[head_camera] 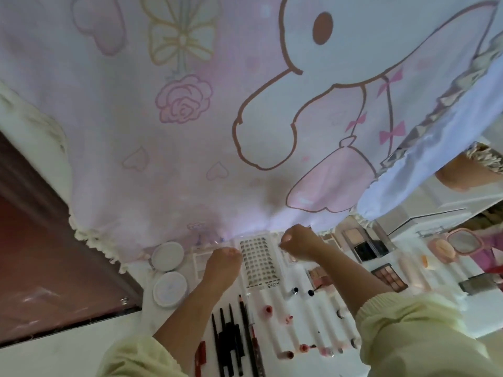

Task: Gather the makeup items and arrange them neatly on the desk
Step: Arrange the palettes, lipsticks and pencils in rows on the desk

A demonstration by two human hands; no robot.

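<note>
Pale yellow sleeves (408, 333) nearest, both forearms reaching forward over the white surface (304, 368). Left hand (223, 263) sits at the left edge of the lash tray (258, 263), fingers curled, thumb touching the edge. Right hand (298, 243) is at the tray's far right corner, also curled. Cannot tell whether either grip is clamped on the tray or on anything else.

Lash tray lies flat at the far edge, under the curtain hem (190, 219), holding many rows of small dark lash clusters. Left of it: two round white compacts (167, 257). Nearer: black pencils (231, 336) side by side, then lip tubes (285, 319) in rows. Right: eyeshadow palette (389, 276) open, brown pans showing; pink-framed mirror (465, 240) beyond.
</note>
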